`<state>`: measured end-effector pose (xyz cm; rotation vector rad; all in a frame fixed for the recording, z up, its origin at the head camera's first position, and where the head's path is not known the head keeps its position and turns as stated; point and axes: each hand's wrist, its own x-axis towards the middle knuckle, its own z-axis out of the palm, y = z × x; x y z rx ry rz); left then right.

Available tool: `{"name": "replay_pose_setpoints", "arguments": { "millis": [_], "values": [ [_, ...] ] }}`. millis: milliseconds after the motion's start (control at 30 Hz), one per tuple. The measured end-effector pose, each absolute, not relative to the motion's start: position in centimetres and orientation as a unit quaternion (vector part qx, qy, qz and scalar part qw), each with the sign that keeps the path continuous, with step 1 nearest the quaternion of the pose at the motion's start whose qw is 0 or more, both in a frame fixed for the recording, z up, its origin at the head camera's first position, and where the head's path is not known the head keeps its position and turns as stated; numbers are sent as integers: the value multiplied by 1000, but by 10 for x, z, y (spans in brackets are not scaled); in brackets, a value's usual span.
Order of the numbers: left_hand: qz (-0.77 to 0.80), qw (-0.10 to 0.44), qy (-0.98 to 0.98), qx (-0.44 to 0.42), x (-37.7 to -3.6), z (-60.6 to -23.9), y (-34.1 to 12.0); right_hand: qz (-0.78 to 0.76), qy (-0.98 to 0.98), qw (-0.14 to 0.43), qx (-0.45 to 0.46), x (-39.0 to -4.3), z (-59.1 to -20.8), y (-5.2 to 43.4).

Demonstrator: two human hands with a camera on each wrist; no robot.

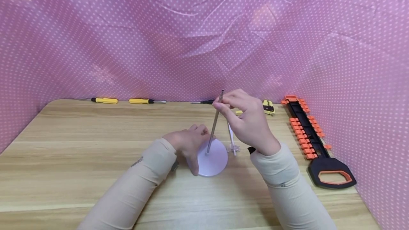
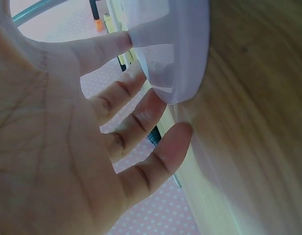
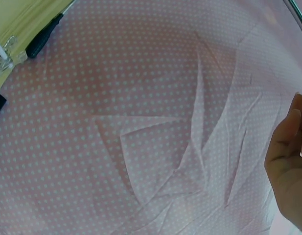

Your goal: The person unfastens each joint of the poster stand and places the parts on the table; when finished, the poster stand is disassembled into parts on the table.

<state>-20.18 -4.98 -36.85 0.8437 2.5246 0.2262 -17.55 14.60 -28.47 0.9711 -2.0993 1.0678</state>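
A white round disc point(image 1: 214, 160) lies flat on the wooden table point(image 1: 80, 144), and a thin metal rod point(image 1: 214, 127) stands tilted from its centre. My left hand point(image 1: 190, 144) grips the disc's left rim, thumb at the front and fingers behind. In the left wrist view my left hand's fingertips point(image 2: 136, 81) touch the disc's edge point(image 2: 182, 54). My right hand point(image 1: 224, 105) pinches the rod near its top end. The right wrist view shows only one finger point(image 3: 287, 166) and a bit of the rod point(image 3: 298, 12) against the backdrop.
A clear plastic piece with a white stick point(image 1: 232, 144) stands just right of the disc. Two yellow screwdrivers point(image 1: 104, 100) point(image 1: 142, 100), a black screwdriver point(image 1: 206, 102) and a small yellow-black item point(image 1: 268, 107) lie along the back edge. A black-and-orange rack point(image 1: 305, 129) lies right. Pink dotted cloth point(image 1: 191, 27) surrounds the table.
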Motion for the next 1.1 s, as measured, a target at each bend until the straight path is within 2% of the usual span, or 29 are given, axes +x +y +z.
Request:
{"name": "replay_pose_setpoints", "arguments": {
  "millis": [433,1100],
  "values": [
    [77,234,919,307,-202,-368,-49,393,-784,272,396,-174,-283,147],
    [84,239,923,290,-202,-366,-52,367,-802,264,390,-174,-285,146]
  ]
}}
